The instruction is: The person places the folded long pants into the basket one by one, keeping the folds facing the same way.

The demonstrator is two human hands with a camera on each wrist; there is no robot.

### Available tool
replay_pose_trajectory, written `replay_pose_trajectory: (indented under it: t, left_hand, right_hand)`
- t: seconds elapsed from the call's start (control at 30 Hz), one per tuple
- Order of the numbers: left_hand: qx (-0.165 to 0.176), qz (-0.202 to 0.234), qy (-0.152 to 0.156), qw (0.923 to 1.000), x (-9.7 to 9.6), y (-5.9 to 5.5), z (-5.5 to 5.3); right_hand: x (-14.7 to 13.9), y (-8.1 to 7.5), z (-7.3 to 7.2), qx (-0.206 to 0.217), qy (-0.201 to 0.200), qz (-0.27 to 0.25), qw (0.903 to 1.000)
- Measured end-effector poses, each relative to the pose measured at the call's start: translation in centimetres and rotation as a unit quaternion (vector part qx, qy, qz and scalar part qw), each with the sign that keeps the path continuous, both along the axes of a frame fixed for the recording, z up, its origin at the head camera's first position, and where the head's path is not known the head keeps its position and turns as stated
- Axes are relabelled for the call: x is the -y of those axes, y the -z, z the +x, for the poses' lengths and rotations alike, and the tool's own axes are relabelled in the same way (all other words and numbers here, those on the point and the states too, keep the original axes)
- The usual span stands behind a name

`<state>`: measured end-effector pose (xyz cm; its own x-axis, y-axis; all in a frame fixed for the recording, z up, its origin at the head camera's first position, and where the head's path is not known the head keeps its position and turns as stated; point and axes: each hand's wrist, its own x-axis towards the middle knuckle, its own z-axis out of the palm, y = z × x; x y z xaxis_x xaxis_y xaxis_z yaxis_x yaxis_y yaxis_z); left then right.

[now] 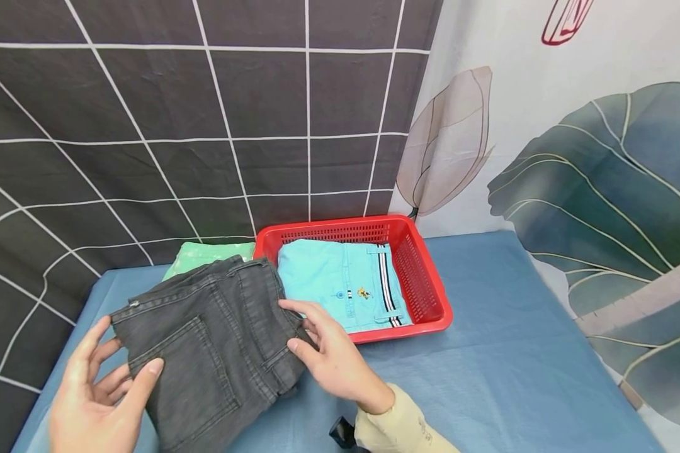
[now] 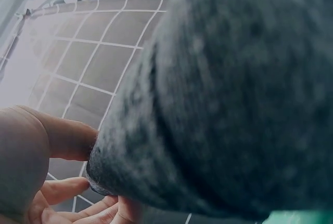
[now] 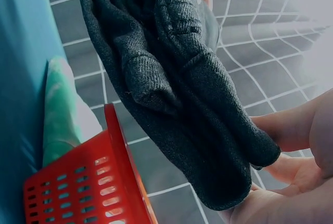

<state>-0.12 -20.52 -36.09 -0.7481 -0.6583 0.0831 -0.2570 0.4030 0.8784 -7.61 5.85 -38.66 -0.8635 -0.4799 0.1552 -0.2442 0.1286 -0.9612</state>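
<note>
Folded dark grey jeans [image 1: 209, 346] are held up between both hands in the head view, tilted, with a back pocket facing up. My left hand [image 1: 99, 393] pinches their left edge, thumb above and fingers beneath. At the opposite edge my right hand [image 1: 334, 355] grips the cloth between thumb and fingers. The right wrist view shows the folded layers of the jeans [image 3: 171, 78] end-on, with my right hand [image 3: 291, 167] at their lower edge. Just behind the right hand, folded light blue trousers [image 1: 317, 270] lie in a red basket [image 1: 433, 302].
A folded green cloth [image 1: 209, 253] lies left of the basket, partly hidden by the jeans. Blue fabric [image 1: 521, 352] covers the surface. A dark grid-patterned curtain [image 1: 249, 107] hangs behind. A small black object [image 1: 342, 433] shows beside the right sleeve [image 1: 399, 425].
</note>
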Motion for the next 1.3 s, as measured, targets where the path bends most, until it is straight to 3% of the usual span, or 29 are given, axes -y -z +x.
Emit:
replay_pose_trajectory:
  t: [0.13,0.37,0.53,0.8,1.3]
  left_hand:
    - [-0.007,-0.009,0.015,0.9998,-0.4,-0.7,-0.3]
    - [-0.027,-0.03,0.058,0.9975,-0.9,-0.9,-1.2]
    - [-0.023,-0.027,0.064,0.9973,-1.3,-1.1,-1.5]
    - [-0.021,-0.025,0.075,0.9966,-1.9,-1.7,-2.3]
    - [-0.072,-0.035,0.148,0.9857,-3.1,-3.0,-3.9]
  right_hand:
    - [-0.3,-0.2,-0.1,0.008,0.007,-0.006,0.9999]
    - [-0.9,-0.5,-0.4,0.013,0.022,-0.008,0.9997]
    - [-1.3,-0.4,-0.7,0.004,0.027,-0.012,0.9995]
    - [-1.9,-0.5,-1.0,0.024,0.027,-0.043,0.9984]
    - [-3.1,-0.8,-1.4,0.018,0.063,-0.054,0.9964]
